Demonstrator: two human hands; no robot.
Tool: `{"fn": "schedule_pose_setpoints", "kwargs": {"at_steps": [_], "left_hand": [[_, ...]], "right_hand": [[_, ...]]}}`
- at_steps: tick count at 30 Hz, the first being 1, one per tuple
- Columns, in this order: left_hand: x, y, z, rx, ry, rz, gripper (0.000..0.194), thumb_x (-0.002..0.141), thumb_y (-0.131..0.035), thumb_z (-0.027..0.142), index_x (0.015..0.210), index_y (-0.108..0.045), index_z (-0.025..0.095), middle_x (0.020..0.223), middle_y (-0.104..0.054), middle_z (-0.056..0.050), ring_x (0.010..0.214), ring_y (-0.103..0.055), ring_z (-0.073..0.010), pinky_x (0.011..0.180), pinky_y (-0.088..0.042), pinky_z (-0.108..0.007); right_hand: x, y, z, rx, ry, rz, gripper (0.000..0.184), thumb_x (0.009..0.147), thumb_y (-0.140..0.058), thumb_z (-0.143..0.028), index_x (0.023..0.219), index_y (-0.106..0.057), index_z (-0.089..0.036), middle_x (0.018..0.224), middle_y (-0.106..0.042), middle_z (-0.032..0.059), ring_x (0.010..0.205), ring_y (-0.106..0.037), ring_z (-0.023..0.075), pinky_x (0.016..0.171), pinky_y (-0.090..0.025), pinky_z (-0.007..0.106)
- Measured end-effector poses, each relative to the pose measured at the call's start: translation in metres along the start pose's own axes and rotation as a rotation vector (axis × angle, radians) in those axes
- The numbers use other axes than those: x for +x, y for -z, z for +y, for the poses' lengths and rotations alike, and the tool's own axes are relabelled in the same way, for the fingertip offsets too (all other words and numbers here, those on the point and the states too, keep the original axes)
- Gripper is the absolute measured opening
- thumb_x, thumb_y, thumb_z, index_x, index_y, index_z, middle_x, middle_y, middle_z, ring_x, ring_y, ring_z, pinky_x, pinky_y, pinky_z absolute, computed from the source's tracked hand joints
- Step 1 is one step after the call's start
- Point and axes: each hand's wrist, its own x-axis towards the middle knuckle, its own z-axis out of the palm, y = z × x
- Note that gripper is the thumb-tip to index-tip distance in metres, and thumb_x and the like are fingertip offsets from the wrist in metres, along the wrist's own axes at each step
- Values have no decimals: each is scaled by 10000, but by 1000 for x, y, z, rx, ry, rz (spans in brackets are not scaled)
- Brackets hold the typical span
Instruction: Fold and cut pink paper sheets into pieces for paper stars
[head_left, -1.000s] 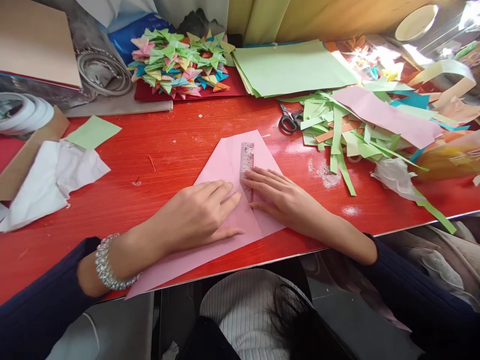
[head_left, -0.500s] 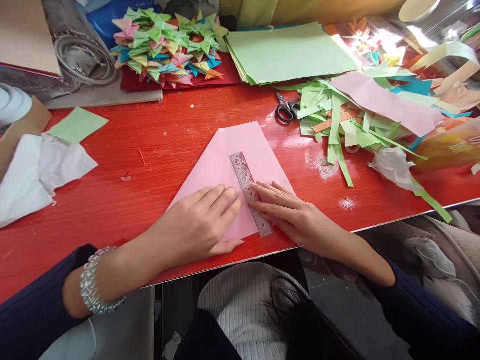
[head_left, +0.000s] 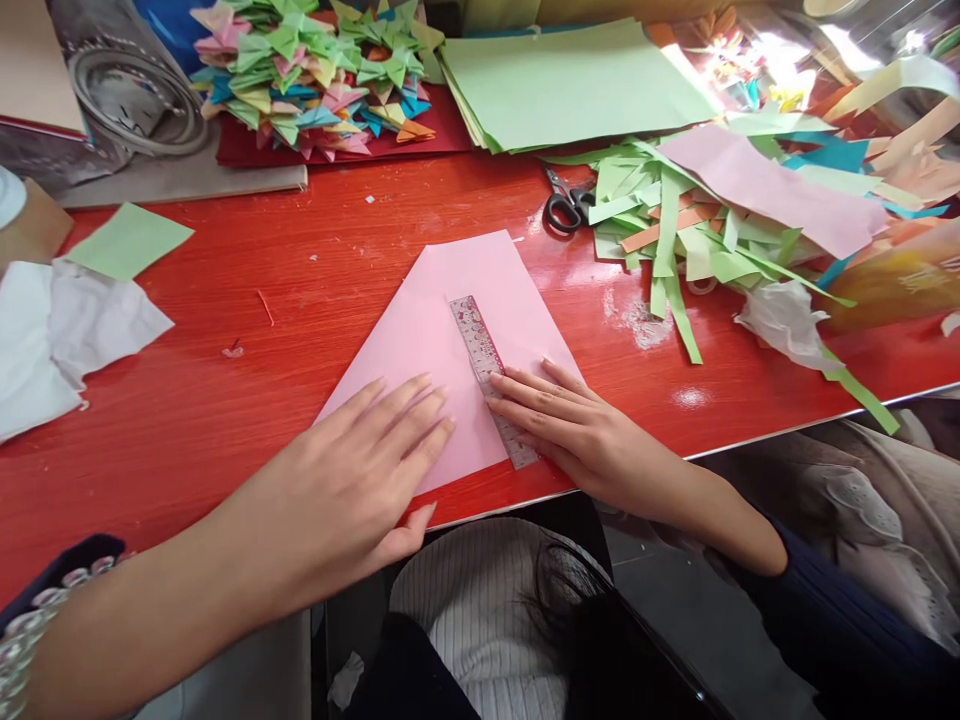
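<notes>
A pink sheet of paper (head_left: 469, 270) lies near the table's front edge, its far corners folded or cut at a slant. On it rests a clear ruler (head_left: 477, 335) with a red printed pattern, tilted slightly. My right hand (head_left: 566, 425) lies flat with its fingertips over the lower part of the ruler, which they partly hide. My left hand (head_left: 375, 455) is spread over the paper's left part, palm down, its thumb pointing toward the front edge. Nothing shows in its fingers.
Black-handled scissors (head_left: 568, 208) lie beside a heap of green paper strips (head_left: 667, 220). Behind are a stack of green sheets (head_left: 577, 85) and a pile of folded colourful paper pieces (head_left: 315, 75). Crumpled white tissue (head_left: 105, 315) and a small green square (head_left: 133, 240) sit at left.
My left hand has slid left and toward me, away from the ruler. My right hand stays on the ruler. The whole view has shifted slightly.
</notes>
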Motion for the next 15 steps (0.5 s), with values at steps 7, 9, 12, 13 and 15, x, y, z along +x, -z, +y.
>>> {"fn": "schedule_pose_setpoints", "kwargs": {"at_steps": [7,9,12,13,15], "left_hand": [[-15,-3,-2,-32,11,-41,503,828,-385,178,1304,-508,74,1377,-492,-199,1248,-496,-331,973,-492,-483],[-13,-3,-1,7,-7,-45,486,837,-367,168,1280,-530,53,1352,-512,-216,1227,-517,-335,950,-510,-476],[-9,-2,4,76,-20,-71,493,842,-337,151,1276,-539,30,1336,-517,-242,1206,-530,-362,915,-523,-494],[-7,-2,7,111,-19,-70,489,843,-331,135,1269,-546,28,1328,-522,-247,1195,-538,-367,905,-526,-498],[-5,-1,13,203,-15,-43,463,851,-332,95,1241,-571,22,1297,-549,-248,1167,-561,-366,891,-532,-491]], "right_hand": [[0,-2,-3,-37,-3,18,430,975,-324,-135,1390,-431,-147,1462,-412,81,1391,-309,181,1175,-213,473],[0,-2,-4,-47,1,34,421,977,-323,-144,1378,-451,-147,1450,-428,85,1382,-328,186,1171,-224,475],[0,-3,-4,-56,12,49,411,977,-327,-152,1362,-472,-135,1440,-442,94,1374,-345,192,1167,-235,469],[0,-4,-4,-59,13,54,409,977,-331,-153,1359,-476,-129,1437,-445,99,1371,-350,194,1166,-239,468],[0,-5,-5,-70,11,64,406,977,-346,-165,1359,-477,-122,1434,-449,106,1368,-358,198,1162,-250,470]]}}
